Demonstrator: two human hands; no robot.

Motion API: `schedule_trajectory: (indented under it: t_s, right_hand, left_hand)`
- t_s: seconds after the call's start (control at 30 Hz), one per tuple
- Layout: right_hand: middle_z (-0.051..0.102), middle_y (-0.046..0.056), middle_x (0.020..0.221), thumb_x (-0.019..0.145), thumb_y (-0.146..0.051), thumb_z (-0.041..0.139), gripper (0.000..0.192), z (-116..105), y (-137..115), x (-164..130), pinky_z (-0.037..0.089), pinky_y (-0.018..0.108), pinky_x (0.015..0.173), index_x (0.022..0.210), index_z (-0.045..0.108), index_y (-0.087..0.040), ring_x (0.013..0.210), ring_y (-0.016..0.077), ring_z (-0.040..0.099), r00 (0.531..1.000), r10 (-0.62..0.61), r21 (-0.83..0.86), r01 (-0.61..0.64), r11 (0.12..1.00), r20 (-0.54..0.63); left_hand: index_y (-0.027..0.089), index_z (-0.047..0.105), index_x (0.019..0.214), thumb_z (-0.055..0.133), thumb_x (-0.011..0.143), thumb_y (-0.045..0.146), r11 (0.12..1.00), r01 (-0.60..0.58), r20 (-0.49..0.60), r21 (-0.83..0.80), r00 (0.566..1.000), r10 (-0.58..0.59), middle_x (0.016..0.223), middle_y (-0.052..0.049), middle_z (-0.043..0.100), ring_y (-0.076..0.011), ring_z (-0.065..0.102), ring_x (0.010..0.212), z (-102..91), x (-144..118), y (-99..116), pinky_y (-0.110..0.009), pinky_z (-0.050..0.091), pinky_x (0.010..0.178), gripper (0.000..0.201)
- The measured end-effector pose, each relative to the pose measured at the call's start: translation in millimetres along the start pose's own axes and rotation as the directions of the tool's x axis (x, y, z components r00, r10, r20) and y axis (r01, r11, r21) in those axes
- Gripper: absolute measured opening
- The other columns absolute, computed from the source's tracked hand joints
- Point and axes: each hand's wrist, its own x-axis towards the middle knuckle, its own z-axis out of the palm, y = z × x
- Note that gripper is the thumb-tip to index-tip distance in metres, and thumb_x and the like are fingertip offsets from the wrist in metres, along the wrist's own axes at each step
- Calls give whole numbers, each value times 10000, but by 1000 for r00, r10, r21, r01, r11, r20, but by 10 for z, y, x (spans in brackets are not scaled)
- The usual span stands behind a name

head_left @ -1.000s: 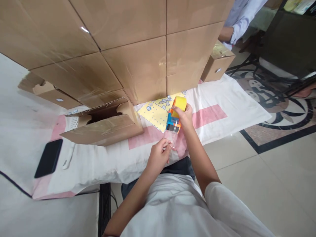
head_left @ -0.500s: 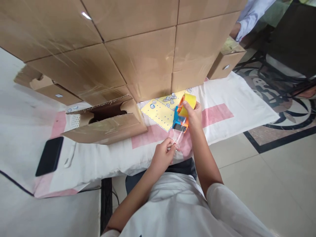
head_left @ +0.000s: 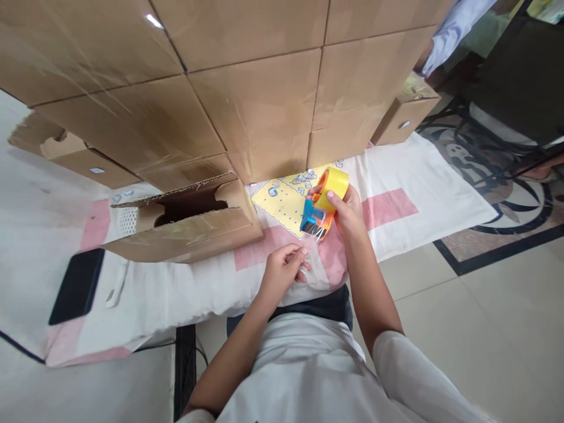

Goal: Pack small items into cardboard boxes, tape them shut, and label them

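Note:
My right hand (head_left: 351, 210) is wrapped round a tape dispenser (head_left: 309, 215) with a blue and orange body, a dark cutting edge and a yellow-looking roll of tape (head_left: 335, 183). The dispenser is tilted, its cutting end toward my body. Just below it, my left hand (head_left: 282, 271) pinches the loose end of a clear tape strip (head_left: 314, 254). The strip hangs between fingers and dispenser, over the cloth. To the left lies an open cardboard box (head_left: 207, 235), its dark opening facing up and its flaps raised.
Stacked cardboard boxes (head_left: 268, 111) rise like a wall behind the cloth-covered surface (head_left: 176, 294). A yellow printed sheet (head_left: 282, 205) lies at their foot. At left are a black phone (head_left: 77, 286) and a white tool (head_left: 117, 286). A co-worker's sleeve (head_left: 458, 35) shows near a small box (head_left: 405, 114).
The dispenser has turned in my right hand, its cutting end swinging left and slightly down. My left hand has shifted a little left and down, still pinching the tape. The view has moved slightly.

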Motion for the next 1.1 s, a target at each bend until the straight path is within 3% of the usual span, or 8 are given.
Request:
schedule_trajectory:
  t_s: [0.17,0.3,0.33,0.43,0.53,0.73,0.93,1.1]
  right_hand:
    - [759,49,902,836,-475,775,325,59,-36,-23,627,398,787,1002,635,-233,859,236,741,1000,-19,40,20,999,-15]
    - [753,43,878,813,-468,789,343,102,-66,-73,628,404,777,1024,644,-241,844,241,736,994,-30,68,38,997,-106]
    - [752,39,871,805,-462,795,346,111,-77,-87,627,404,780,1029,644,-246,840,240,736,991,-34,74,43,996,-127]
    - [748,31,866,821,-425,783,309,146,-120,-128,623,388,769,1035,649,-247,795,221,730,989,-37,90,50,995,-145]
    - [748,32,859,846,-390,753,236,207,-176,-170,618,355,721,997,667,-229,756,202,720,990,-16,95,30,995,-140]
    - [756,65,838,822,-365,764,225,320,-262,-273,602,315,637,917,700,-172,703,197,717,970,194,190,-166,968,-144]
    - [753,62,837,797,-297,758,203,243,-268,-369,616,300,661,923,715,-144,709,191,725,909,401,385,-332,861,-113]
    - [749,46,830,825,-267,689,103,164,-246,-458,625,304,669,889,683,-186,739,194,726,853,519,537,-416,734,-49]
  left_hand:
    - [164,701,832,645,890,552,990,-92,-63,110,993,99,846,-51,755,-88,584,427,-21,2,-27,-200,402,411,397]
    - [177,755,856,660,896,489,946,-218,-118,238,961,251,1283,-94,698,-43,539,485,-69,14,-33,-225,411,452,328]
    - [173,756,827,671,891,474,929,-250,-116,272,950,290,1300,-98,688,-50,550,526,-85,19,-33,-228,430,491,318]
    - [168,733,756,656,907,465,918,-257,-68,301,955,289,928,-70,756,-104,586,616,-126,29,-40,-226,429,569,342]
    - [171,708,748,645,915,490,954,-205,-20,217,977,214,632,-16,681,-133,603,608,-134,26,-52,-226,417,578,366]
    - [163,701,718,676,873,520,968,-237,58,83,971,232,606,-6,653,-122,581,565,-149,12,-11,-225,423,571,390]
    - [158,649,628,656,908,531,962,-242,216,125,953,212,576,3,626,-81,466,504,-222,-90,105,-211,336,500,466]
    - [167,732,775,627,941,539,959,-208,216,195,962,165,603,16,636,-79,460,478,-209,-236,188,-216,344,482,421]
